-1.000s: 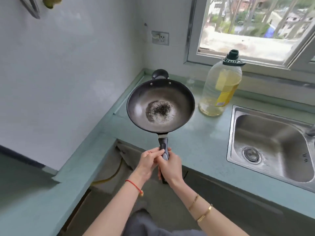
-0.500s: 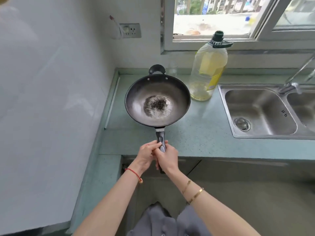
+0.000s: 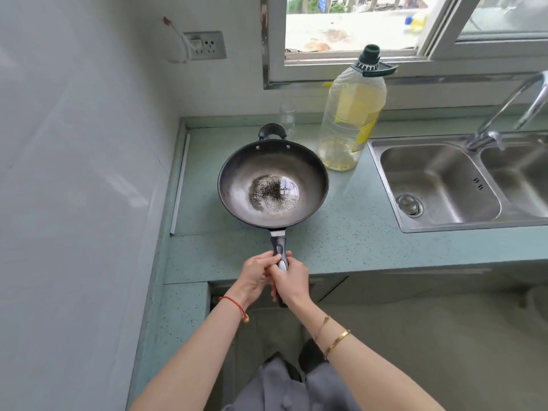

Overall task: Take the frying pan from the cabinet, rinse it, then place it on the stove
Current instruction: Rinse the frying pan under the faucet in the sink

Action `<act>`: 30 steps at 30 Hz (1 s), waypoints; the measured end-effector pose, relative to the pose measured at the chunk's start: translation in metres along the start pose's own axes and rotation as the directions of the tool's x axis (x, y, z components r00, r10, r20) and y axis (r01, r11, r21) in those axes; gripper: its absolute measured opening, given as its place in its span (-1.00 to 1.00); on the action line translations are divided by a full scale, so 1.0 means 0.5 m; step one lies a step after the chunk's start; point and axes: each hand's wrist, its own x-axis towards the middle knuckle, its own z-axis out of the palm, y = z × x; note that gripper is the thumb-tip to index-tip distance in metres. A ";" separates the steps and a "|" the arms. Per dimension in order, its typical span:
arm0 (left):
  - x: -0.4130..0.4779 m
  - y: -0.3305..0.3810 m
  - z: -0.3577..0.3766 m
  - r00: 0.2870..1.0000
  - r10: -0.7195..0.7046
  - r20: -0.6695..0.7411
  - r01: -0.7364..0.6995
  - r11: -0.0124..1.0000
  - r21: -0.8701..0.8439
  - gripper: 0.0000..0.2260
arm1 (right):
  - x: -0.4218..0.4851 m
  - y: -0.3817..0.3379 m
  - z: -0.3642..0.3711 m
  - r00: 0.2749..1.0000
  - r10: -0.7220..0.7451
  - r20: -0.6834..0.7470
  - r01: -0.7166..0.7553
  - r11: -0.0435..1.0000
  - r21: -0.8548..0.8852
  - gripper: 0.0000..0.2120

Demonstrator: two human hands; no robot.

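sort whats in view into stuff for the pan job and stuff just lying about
For the job:
- frying pan, gripped by its handle in the left hand and right hand
- sink and faucet, for the rinse
- no stove is in view

Lying about:
- oil bottle beside the pan
- wall socket
- window

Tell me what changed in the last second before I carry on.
Mostly the view turned toward the sink, revealing the faucet; the frying pan edged closer to the oil bottle. Nothing was grasped or released: left hand and right hand still grip the handle together. Dark specks remain inside.
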 end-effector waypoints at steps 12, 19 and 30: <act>0.014 -0.005 -0.001 0.999 -0.025 -0.038 0.025 0.999 -0.023 -0.74 | 0.019 0.010 0.003 0.999 0.026 0.030 -0.026 0.999 -0.021 -0.79; 0.011 -0.007 0.007 0.998 -0.032 -0.050 0.033 0.999 0.005 -0.72 | 0.023 0.017 -0.003 0.998 0.044 0.051 -0.041 0.997 -0.058 -0.78; 0.012 0.003 0.009 0.995 -0.033 -0.096 0.046 0.990 0.134 -0.74 | 0.027 0.002 -0.029 0.966 0.100 0.240 -0.085 0.994 -0.076 -0.86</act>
